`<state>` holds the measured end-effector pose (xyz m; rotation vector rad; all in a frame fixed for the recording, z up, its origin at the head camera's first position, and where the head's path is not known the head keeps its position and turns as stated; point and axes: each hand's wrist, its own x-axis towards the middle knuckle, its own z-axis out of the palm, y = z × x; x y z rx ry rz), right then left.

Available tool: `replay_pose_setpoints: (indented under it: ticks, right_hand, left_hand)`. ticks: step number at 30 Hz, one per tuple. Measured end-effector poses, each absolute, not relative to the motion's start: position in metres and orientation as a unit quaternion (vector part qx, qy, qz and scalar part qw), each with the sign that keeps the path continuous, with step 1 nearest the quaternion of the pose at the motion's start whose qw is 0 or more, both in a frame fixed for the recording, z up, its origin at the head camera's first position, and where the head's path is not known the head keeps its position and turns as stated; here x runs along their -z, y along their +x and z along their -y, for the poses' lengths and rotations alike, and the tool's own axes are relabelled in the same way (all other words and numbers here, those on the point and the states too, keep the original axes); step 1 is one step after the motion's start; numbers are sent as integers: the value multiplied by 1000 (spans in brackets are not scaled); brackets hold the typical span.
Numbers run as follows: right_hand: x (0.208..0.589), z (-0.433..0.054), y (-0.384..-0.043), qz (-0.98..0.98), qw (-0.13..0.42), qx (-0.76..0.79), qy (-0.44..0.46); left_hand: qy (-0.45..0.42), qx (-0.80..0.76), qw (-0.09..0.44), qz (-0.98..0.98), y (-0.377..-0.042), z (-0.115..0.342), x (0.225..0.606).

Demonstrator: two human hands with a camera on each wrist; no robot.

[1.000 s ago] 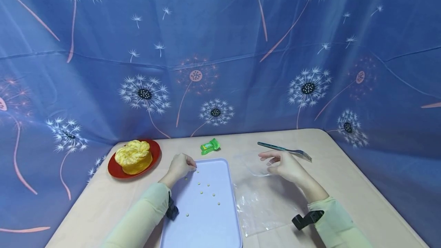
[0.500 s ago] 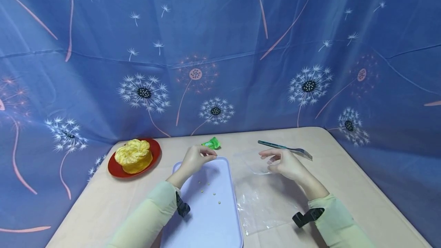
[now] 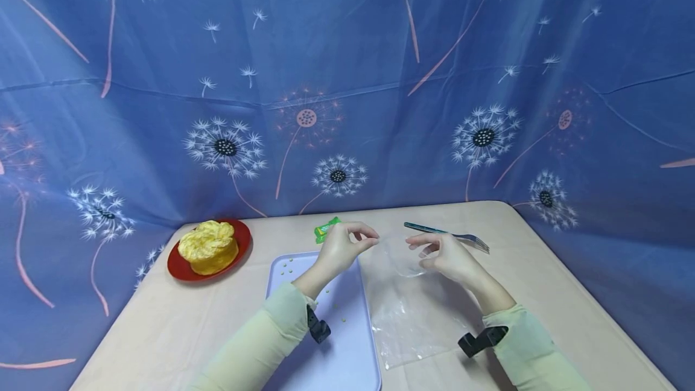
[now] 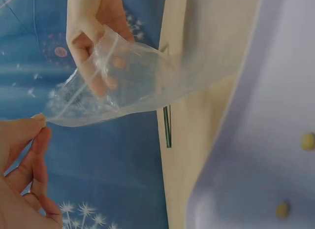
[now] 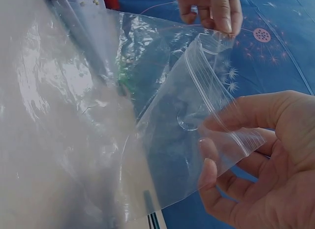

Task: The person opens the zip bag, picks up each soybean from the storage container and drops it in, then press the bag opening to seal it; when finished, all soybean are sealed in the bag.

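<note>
A clear zip-lock bag (image 3: 404, 330) lies partly on the table, its mouth raised between my two hands. My left hand (image 3: 343, 249) pinches one corner of that mouth between thumb and fingertip, as the left wrist view also shows. My right hand (image 3: 453, 258) holds the opposite side with curled fingers, some of them seen through the plastic in the right wrist view. Left of the bag lies a lavender tray (image 3: 353, 358). Several small yellowish balls (image 4: 308, 141) are scattered over it, some hidden by my left arm in the head view.
A fork (image 3: 461, 236) with a dark green handle lies behind my right hand. Beyond the tray is a green wrapped packet (image 3: 324, 230), partly covered by my left hand. A round yellow bread (image 3: 209, 249) sits on a red plate (image 3: 245, 245) at the far left.
My left hand has moved right from the tray's far left corner, across the tray, to the bag's mouth, which it now pinches. My right hand has stayed nearly in place.
</note>
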<state>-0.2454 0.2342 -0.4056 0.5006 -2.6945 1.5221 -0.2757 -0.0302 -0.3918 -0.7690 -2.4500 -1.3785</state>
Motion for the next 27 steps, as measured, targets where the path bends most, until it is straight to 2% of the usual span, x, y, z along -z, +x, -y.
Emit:
replay_pose_setpoints:
  ticks: [11, 27]
  right_hand:
    - [404, -236, -244, 864, 0, -480, 154]
    - [408, -232, -244, 864, -2, -482, 144]
  left_hand:
    - [-287, 473, 136, 822, -270, 13, 385]
    - [-323, 345, 162, 866, -273, -2, 410]
